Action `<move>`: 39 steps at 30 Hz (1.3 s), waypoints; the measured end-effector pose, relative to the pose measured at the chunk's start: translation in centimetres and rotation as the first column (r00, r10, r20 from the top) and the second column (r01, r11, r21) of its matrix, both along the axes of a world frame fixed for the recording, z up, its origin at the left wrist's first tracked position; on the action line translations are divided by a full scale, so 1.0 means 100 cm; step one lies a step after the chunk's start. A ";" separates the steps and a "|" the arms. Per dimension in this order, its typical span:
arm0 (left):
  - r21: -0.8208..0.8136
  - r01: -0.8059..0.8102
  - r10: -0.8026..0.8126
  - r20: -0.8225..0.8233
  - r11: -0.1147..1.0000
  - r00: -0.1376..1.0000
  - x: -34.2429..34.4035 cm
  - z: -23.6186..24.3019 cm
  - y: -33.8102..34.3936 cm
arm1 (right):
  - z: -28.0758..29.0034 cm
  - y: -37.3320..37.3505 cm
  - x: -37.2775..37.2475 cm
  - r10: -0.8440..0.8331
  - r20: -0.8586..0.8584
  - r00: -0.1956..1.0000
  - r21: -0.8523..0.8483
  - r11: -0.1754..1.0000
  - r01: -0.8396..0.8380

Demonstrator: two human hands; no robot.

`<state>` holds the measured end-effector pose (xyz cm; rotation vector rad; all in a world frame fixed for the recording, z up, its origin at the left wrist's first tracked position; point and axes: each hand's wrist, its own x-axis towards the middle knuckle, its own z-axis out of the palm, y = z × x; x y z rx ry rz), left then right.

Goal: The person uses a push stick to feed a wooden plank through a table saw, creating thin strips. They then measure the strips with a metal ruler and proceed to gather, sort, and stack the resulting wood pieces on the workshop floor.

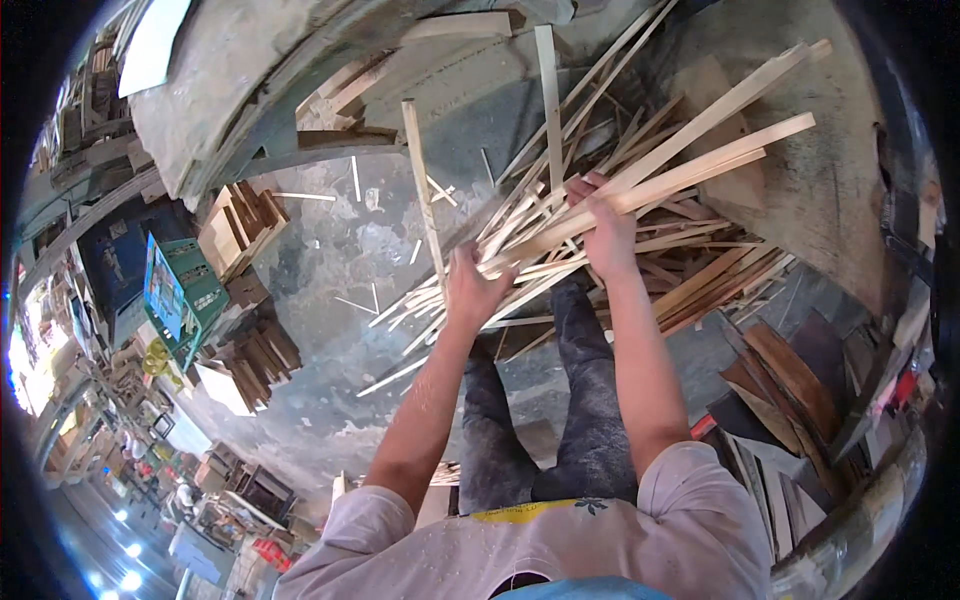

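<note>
Soft, moderate light falls across a gray floor [340,400], where we see mostly faint shadows. Pale wood strips [700,125] catch the light near the middle, while dark trousers [500,430] below them look dim. At far left, glare washes a patch of the edge to white, fringed in blue and violet; lower down, lamps [131,580] burn as small white spots. A white panel [155,42] at upper left appears bleached. We find the center reasonably clear, the outlying clutter [190,490] soft, straight edges bowed, and the corners black.
</note>
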<state>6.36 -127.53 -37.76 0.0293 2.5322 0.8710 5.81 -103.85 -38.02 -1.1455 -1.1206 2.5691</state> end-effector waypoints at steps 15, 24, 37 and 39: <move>0.384 0.375 -0.355 -0.126 0.843 0.926 -0.002 0.124 0.001 | 0.179 -0.069 0.033 0.076 -0.020 0.997 0.533 0.845 -0.054; 0.658 0.399 -0.336 -0.228 0.639 0.914 -0.004 0.285 -0.033 | 0.379 -0.101 0.035 0.117 -0.531 0.839 0.301 0.952 0.058; 0.776 0.425 -0.313 -0.305 0.465 0.899 0.031 0.398 -0.136 | 0.529 -0.175 0.062 0.064 -0.647 0.760 0.128 0.991 0.026; 0.686 0.516 -0.430 -0.315 0.513 0.846 0.044 0.391 -0.170 | 0.541 -0.170 0.059 -0.052 -0.634 0.772 0.077 0.989 0.129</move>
